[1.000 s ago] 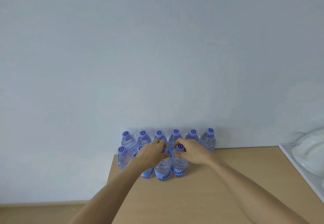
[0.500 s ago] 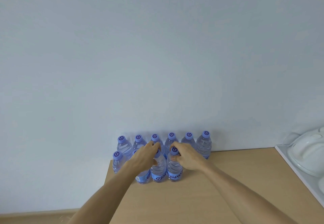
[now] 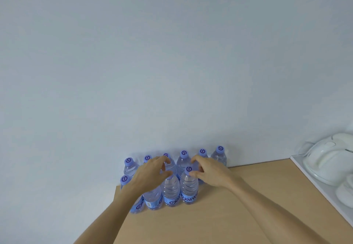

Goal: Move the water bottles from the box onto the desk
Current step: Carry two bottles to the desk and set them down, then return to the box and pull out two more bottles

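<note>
Clear water bottles with purple caps stand in two rows at the far left of the wooden desk [image 3: 219, 215], against the wall. The back row [image 3: 219, 154] holds several; the front row has its rightmost bottle [image 3: 189, 186] and the one beside it [image 3: 171, 189] upright. My left hand [image 3: 150, 176] hovers over the front row with fingers spread, the thumb lying across one bottle's top. My right hand [image 3: 210, 174] has its fingers parted just right of the rightmost front cap, thumb touching the neck. No box is in view.
A white tray [image 3: 313, 182] with white moulded dishes [image 3: 328, 159] lies along the desk's right edge. Bare desk surface stretches between the bottles and the tray. The desk's left edge runs just under the leftmost bottles.
Both hands held the tops of two front-row bottles before. Now their fingers have spread and come off the caps, and the bottles stand on the desk.
</note>
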`<state>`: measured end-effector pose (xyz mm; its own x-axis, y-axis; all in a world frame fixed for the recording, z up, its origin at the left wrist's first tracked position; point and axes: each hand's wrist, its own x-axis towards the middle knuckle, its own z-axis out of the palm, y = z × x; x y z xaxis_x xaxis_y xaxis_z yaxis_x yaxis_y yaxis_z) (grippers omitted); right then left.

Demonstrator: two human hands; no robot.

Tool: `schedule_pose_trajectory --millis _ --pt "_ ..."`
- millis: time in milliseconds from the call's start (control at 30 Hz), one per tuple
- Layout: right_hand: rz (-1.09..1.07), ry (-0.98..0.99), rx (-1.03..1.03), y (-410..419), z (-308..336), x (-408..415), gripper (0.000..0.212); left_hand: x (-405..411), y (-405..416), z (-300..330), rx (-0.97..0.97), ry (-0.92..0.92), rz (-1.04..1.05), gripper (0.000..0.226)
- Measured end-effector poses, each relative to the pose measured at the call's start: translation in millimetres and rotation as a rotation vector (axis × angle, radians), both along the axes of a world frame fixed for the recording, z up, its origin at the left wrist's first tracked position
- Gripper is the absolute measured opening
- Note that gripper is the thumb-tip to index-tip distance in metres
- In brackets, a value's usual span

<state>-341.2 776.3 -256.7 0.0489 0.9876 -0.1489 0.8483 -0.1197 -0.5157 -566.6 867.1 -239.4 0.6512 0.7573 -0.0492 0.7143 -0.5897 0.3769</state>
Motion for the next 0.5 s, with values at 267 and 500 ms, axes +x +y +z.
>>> schedule_pose_trajectory --millis 267,500 --pt "-0.225 -0.149 0.161 -50.8 54.6 25.0 0.024 41.6 -10.3 74.1 -0.091 -0.535 -0.061 0.003" --pt "-0.441 -0.185 0.329 -143.7 122.4 64.1 0.021 113.6 -67.8 142.0 -0.146 -0.746 -0.300 0.006"
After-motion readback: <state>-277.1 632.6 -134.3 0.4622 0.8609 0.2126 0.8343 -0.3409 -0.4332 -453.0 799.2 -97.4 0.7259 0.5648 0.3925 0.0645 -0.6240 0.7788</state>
